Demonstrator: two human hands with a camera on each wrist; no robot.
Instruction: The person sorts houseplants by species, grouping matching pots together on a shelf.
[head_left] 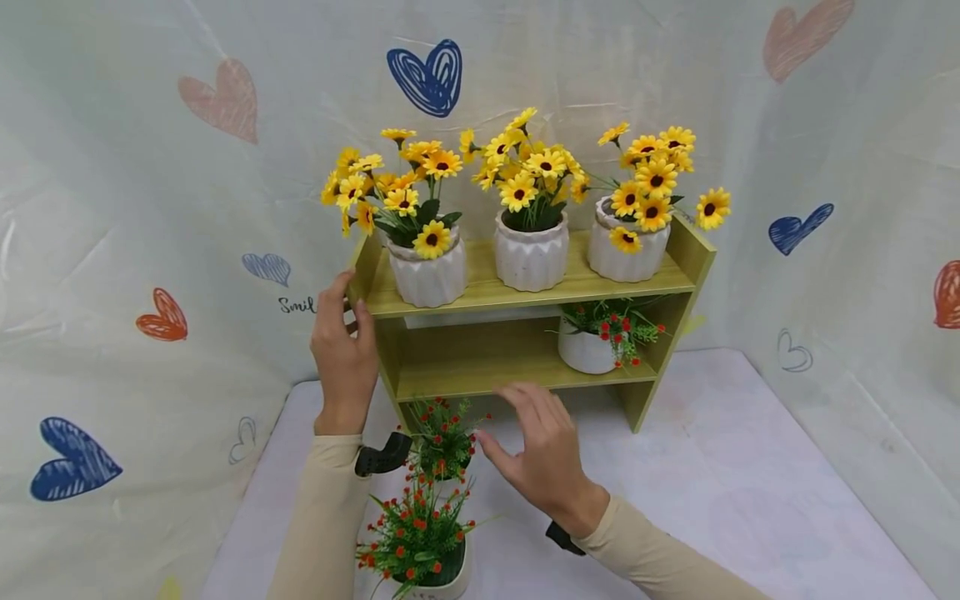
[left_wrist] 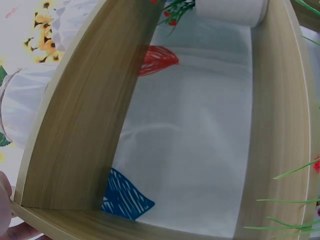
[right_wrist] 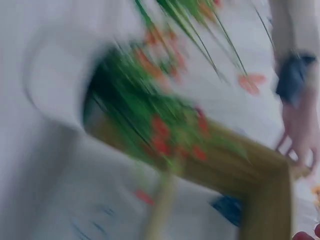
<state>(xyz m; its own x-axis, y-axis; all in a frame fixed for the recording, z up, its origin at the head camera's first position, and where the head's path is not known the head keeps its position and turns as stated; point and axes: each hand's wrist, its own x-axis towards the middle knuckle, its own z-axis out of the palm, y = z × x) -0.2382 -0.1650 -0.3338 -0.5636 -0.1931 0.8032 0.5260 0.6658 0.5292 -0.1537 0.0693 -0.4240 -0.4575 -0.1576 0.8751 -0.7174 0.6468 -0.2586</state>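
Observation:
My left hand [head_left: 345, 350] grips the upper left side panel of a two-tier wooden shelf [head_left: 480, 358]; its fingertips show at that corner in the left wrist view. In front of the shelf hovers my right hand [head_left: 543, 454], thumb and fingers spread, holding nothing. Just left of it stands a red-flowered potted plant [head_left: 442, 437], its pot mostly hidden. Nearer to me is another red-flowered plant [head_left: 420, 533] in a white pot. A third red-flowered plant [head_left: 592, 346] sits at the right of the lower tier. The right wrist view is blurred.
Three white pots of yellow flowers stand along the top tier: left pot [head_left: 427, 271], middle pot [head_left: 531, 254], right pot [head_left: 628, 250]. A white-covered table [head_left: 750, 483] lies beneath. Behind hangs a pale curtain [head_left: 555, 50] printed with hearts.

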